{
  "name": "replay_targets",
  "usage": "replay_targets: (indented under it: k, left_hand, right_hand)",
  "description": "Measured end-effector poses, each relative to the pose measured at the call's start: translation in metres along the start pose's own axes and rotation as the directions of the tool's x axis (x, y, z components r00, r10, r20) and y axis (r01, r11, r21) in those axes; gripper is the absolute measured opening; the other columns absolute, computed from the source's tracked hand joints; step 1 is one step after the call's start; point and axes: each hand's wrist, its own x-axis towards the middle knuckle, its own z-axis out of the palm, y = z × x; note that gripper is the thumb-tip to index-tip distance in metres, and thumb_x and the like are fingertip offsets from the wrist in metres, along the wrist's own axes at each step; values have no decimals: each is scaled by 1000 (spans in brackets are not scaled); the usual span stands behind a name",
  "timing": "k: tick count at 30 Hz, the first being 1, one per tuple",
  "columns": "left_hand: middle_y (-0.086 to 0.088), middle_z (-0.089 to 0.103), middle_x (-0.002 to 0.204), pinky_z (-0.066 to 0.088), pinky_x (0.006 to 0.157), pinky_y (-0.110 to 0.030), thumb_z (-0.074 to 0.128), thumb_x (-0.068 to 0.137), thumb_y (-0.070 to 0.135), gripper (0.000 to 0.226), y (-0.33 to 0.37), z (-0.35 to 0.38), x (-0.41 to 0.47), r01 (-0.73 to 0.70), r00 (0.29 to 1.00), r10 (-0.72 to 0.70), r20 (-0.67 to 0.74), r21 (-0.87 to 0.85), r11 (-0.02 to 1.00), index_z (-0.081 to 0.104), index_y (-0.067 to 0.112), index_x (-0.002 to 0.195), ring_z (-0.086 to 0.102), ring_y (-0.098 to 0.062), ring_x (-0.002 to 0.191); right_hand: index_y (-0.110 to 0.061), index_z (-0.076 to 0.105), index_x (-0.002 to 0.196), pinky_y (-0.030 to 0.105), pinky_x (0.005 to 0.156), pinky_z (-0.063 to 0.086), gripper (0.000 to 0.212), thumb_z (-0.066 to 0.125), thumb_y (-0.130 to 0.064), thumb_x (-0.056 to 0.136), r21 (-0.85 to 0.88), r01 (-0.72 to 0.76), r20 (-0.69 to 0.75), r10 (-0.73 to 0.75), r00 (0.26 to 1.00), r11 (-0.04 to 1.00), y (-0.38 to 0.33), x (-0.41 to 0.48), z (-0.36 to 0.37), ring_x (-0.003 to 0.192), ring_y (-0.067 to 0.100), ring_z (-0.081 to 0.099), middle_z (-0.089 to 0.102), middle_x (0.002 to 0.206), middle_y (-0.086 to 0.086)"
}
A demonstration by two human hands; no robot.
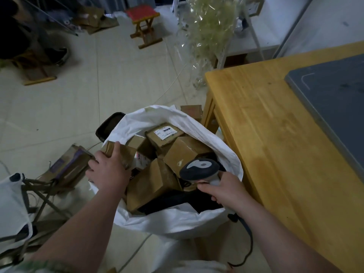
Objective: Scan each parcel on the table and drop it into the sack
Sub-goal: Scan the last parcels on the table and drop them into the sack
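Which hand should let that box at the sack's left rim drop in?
Left. The left hand holds the cardboard parcel at the rim of the white sack; the right hand is occupied gripping the barcode scanner.

Small parcel-packing room, white sack [177,219] of cardboard parcels [185,152], flattened cartons [94,22] on tiled floor [110,79], wooden table [275,146]

One wide camera on the person's head, looking forward and down, close to the left hand [107,172] and right hand [226,191], right above the white sack [173,223], wooden table [266,144] at the right, stool [142,13] far off up top
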Motion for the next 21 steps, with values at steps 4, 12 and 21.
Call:
replay_targets:
  k: [4, 12, 21]
  left_hand:
    - [-27, 37, 131, 38, 96, -50, 69, 78, 46, 91, 0, -6, 16, 120, 992, -122, 16, -343, 932, 16, 34, 151, 38, -44, 116]
    - [-19, 31, 133, 41, 97, -52, 76, 75, 32, 94, 1, 14, 12, 11, 1000, -14, -4, -434, 901, 16, 43, 148, 34, -41, 120]
    - [-20, 32, 121, 43, 72, -45, 79, 68, 51, 95, 1, 12, 12, 23, 995, -13, 95, -107, 994, 20, 36, 141, 40, -41, 111]
  right_hand:
    - [-29, 56, 90, 7, 44, 39, 18, 72, -30, 85, 8, -14, 7, 14, 1000, 1000, -1, 3, 3, 71, 6, 59, 63, 84, -5]
    - [-28, 56, 85, 8, 43, 39, 18, 74, -26, 84, 34, -12, -10, 12, 1000, 999, 4, 11, 4, 69, 7, 58, 63, 80, -3]
    - [-24, 59, 84, 15, 48, 41, 16, 75, -29, 82, 12, -42, -28, 42, 999, 999, 13, 22, 2, 61, 9, 59, 61, 70, -3]
